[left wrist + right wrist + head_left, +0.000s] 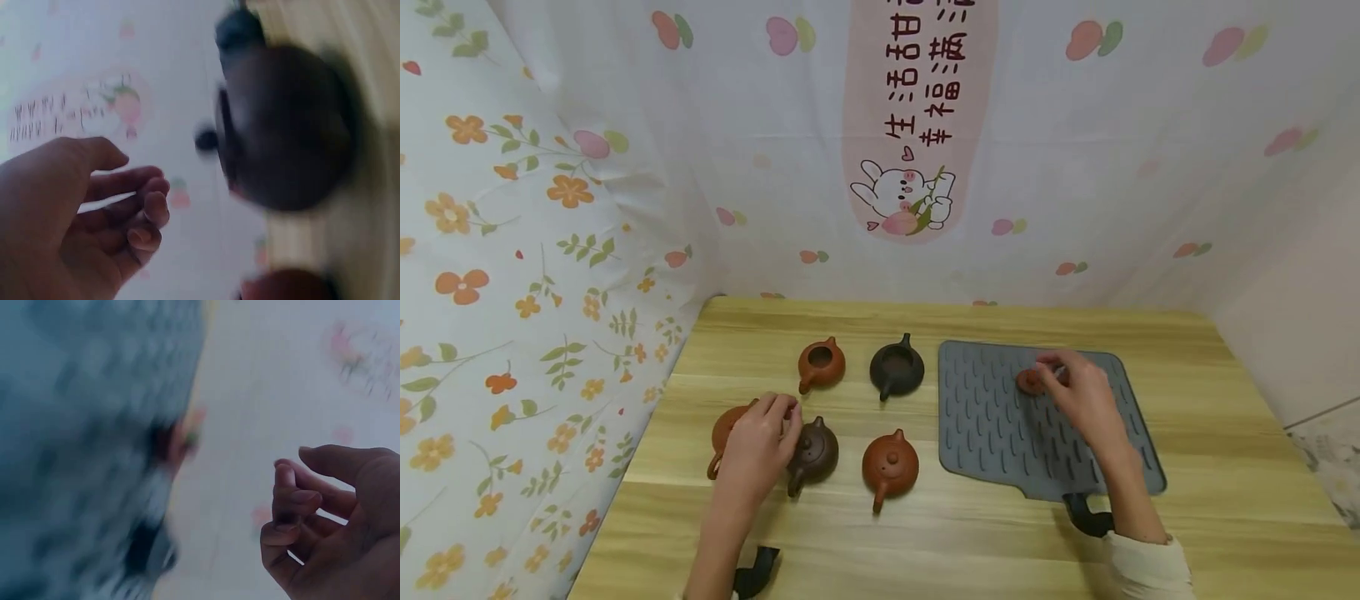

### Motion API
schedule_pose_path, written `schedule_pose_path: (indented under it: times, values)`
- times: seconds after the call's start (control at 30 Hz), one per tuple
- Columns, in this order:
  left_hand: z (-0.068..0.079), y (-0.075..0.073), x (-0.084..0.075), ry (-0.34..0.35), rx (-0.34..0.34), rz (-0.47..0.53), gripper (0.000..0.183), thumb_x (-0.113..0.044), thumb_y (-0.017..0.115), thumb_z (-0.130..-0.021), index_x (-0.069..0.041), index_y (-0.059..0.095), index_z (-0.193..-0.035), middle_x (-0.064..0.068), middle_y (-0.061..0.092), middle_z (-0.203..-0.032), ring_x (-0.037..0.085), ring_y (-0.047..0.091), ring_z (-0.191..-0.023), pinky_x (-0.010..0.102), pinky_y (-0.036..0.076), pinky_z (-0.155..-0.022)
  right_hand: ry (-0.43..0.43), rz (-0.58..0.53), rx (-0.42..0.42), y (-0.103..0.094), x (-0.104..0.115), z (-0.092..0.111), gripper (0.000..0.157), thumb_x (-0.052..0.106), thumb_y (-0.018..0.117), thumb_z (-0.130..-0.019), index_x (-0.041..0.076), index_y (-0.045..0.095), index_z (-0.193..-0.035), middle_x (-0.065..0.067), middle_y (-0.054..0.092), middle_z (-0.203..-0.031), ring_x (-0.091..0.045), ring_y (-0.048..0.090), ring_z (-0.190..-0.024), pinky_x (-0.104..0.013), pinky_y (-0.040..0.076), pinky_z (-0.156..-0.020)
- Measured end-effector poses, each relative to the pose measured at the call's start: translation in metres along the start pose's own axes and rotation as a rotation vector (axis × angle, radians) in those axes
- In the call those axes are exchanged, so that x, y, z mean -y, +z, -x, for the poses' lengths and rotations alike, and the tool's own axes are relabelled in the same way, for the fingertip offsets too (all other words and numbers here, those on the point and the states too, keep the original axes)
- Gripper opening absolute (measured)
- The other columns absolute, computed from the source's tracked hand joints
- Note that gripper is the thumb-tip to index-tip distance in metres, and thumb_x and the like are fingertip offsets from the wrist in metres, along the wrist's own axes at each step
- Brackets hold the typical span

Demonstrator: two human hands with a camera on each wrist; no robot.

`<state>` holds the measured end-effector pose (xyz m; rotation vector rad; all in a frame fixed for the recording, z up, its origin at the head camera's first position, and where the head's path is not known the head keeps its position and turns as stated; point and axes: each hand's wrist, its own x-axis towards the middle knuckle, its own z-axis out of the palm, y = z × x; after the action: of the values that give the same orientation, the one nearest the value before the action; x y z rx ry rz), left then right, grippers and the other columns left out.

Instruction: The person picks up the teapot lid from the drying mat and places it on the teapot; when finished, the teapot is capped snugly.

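Note:
My left hand (pixel 760 437) hovers over an orange clay teapot (pixel 724 429) and beside a dark brown lidded teapot (pixel 820 458), its fingers loosely curled around nothing. The left wrist view shows a gap between this hand and the brown teapot (pixel 287 131). Over the grey mat (pixel 977 417), my right hand (pixel 1081 390) hangs with relaxed fingers, holding nothing. A reddish-brown teapot lid (pixel 1030 382) lies on the mat near its fingertips. Partly hidden by those fingers is a dark lid (pixel 1062 374). In the right wrist view both lids are blurred.
Two teapots without lids, one orange (pixel 827 380) and one black (pixel 898 387), stand toward the back. A reddish lidded teapot (pixel 891 471) sits left of the mat. A patterned cloth (pixel 760 167) hangs behind the wooden table (pixel 925 542).

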<state>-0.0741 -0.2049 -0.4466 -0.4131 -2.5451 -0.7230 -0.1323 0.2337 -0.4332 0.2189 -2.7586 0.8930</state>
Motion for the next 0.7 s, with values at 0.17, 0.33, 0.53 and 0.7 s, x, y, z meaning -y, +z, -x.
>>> schedule_pose_path:
  times: [0.17,0.33,0.53,0.7]
  values:
    - [-0.021,0.019,-0.025,-0.036,0.062,0.023,0.008,-0.002,0.075,-0.100,-0.001,0.071,-0.094,0.011,0.067,-0.086,0.018,0.063,-0.064,0.032,0.055,-0.057,0.073,0.072,-0.036,-0.012,-0.051,0.018,0.018,0.004,0.071,-0.104,-0.012,0.073,-0.113,-0.028,0.072,-0.099,-0.037,0.068,-0.080,-0.039,0.049,-0.065]
    - [-0.039,0.038,-0.045,-0.053,0.148,0.040,0.011,-0.008,0.074,-0.102,0.002,0.072,-0.097,0.013,0.068,-0.088,0.023,0.067,-0.067,0.038,0.058,-0.060,0.125,0.094,0.013,-0.014,-0.078,0.028,0.023,0.005,0.073,-0.103,-0.015,0.069,-0.114,-0.025,0.069,-0.093,-0.034,0.067,-0.076,-0.036,0.048,-0.062]
    - [-0.056,0.068,-0.046,-0.068,0.195,0.040,0.021,-0.016,0.074,-0.104,0.004,0.071,-0.100,0.014,0.069,-0.089,0.030,0.070,-0.070,0.042,0.059,-0.062,0.153,0.087,0.004,-0.014,-0.089,0.029,0.028,0.004,0.073,-0.102,-0.017,0.066,-0.119,-0.025,0.070,-0.091,-0.034,0.068,-0.073,-0.036,0.049,-0.062]
    - [-0.066,0.082,-0.056,-0.117,0.280,-0.009,0.024,-0.018,0.078,-0.103,0.005,0.072,-0.103,0.018,0.070,-0.092,0.034,0.072,-0.073,0.041,0.060,-0.062,0.180,0.074,0.000,-0.014,-0.093,0.028,0.031,0.003,0.072,-0.102,-0.016,0.064,-0.124,-0.026,0.071,-0.093,-0.038,0.070,-0.076,-0.035,0.048,-0.063]
